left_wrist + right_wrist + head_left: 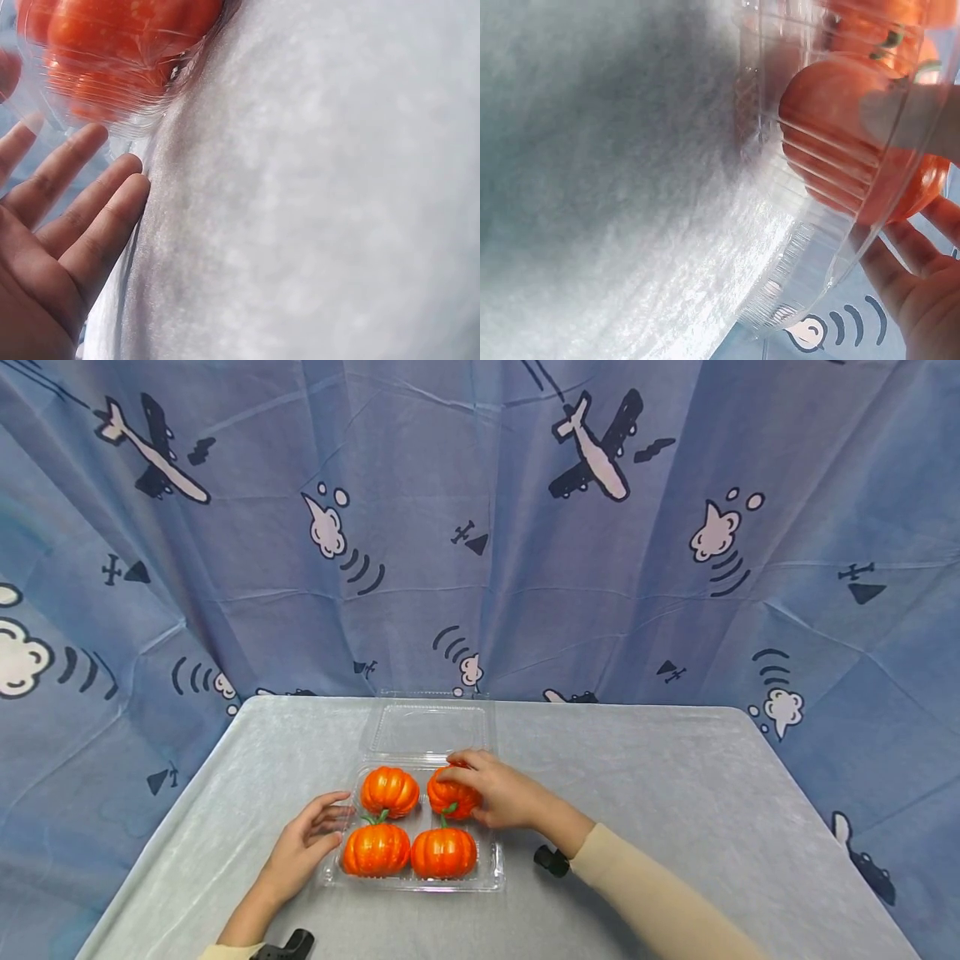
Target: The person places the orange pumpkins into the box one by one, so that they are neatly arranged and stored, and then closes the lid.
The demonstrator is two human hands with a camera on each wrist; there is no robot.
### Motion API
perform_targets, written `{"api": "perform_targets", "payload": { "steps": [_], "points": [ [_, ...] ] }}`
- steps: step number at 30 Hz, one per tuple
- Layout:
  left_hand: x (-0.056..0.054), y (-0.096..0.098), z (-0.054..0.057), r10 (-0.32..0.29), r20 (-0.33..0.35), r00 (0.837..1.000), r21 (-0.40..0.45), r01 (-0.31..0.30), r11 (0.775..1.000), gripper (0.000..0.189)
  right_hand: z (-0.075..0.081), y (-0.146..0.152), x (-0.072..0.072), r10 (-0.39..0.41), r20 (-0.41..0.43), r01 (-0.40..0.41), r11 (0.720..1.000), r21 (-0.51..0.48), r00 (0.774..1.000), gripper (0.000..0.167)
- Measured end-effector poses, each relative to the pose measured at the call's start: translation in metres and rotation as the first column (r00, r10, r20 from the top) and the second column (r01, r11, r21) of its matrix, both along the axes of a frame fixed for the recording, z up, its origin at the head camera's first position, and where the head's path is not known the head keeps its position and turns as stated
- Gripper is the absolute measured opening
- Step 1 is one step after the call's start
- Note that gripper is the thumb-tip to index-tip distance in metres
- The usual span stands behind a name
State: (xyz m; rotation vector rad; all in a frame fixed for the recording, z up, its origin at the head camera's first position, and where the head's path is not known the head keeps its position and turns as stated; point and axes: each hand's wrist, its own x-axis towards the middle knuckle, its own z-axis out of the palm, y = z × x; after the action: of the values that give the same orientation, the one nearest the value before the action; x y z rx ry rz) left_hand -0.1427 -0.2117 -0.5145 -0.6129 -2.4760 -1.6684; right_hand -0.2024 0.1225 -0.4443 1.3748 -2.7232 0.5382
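Right hand is curled over the far-right small orange ribbed pumpkin, fingers gripping it where it sits in the clear plastic clamshell container, whose hinged lid lies folded back flat on the pale grey table. Left hand is open, straight fingers laid against the container's left wall, judged to brace it against sliding. Three further orange pumpkins fill the other places, so the four sit close together

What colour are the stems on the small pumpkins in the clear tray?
Green stems on orange pumpkins, clearest in the head view.
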Motion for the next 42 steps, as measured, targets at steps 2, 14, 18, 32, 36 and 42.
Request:
{"api": "perform_targets", "payload": {
  "steps": [2, 14, 18, 32, 36, 42],
  "points": [
    [0.0, 0.0, 0.0, -0.001, -0.002, 1.0, 0.0, 0.001, 1.0, 0.049, -0.001, -0.001, 0.0, 0.005, -0.007, -0.005, 1.0, 0.005, 1.0, 0.063],
    [0.0, 0.0, 0.0, 0.001, -0.014, 1.0, -0.002, -0.001, 1.0, 0.05, -0.002, -0.005, -0.002, 0.024, -0.051, -0.022, 0.999, 0.03, 0.998, 0.063],
    [-0.001, 0.0, 0.0, -0.003, -0.018, 1.0, 0.002, 0.003, 1.0, 0.05, -0.001, -0.005, -0.001, 0.009, -0.051, -0.007, 0.999, 0.038, 0.999, 0.064],
    [0.001, 0.001, 0.001, -0.001, -0.014, 1.0, 0.006, 0.001, 1.0, 0.049, 0.005, 0.002, 0.002, -0.074, 0.084, 0.075, 0.997, -0.014, 0.994, 0.06],
    [0.001, 0.001, 0.001, -0.001, -0.01, 1.0, 0.012, 0.002, 1.0, 0.049, 0.009, 0.004, 0.003, -0.091, 0.083, 0.098, 0.992, -0.082, 0.992, 0.057],
    [0.001, 0.001, 0.001, 0.001, -0.01, 1.0, 0.016, -0.001, 1.0, 0.049, 0.01, 0.012, 0.001, -0.148, 0.112, 0.165, 0.972, -0.165, 0.983, 0.049]
  ]
}}
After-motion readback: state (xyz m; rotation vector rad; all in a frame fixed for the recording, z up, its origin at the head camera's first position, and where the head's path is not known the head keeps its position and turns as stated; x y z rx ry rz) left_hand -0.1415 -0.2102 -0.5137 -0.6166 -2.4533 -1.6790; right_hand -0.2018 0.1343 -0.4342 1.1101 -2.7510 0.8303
